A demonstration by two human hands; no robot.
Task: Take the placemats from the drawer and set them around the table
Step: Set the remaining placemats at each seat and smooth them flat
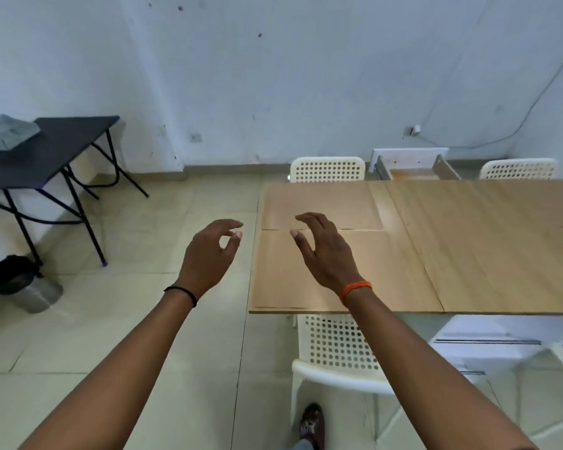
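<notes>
Both empty hands (267, 248) hover at table (485, 248) edge, floor (143, 319) clear.

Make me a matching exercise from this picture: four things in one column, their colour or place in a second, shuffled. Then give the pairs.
Things:
1. left hand
2. right hand
3. bin
4. drawer

Descriptions:
A. open, beyond the table's far edge
B. orange band at the wrist
C. on the floor under the dark side table
D. black band at the wrist

Pairs: 1-D, 2-B, 3-C, 4-A
</notes>
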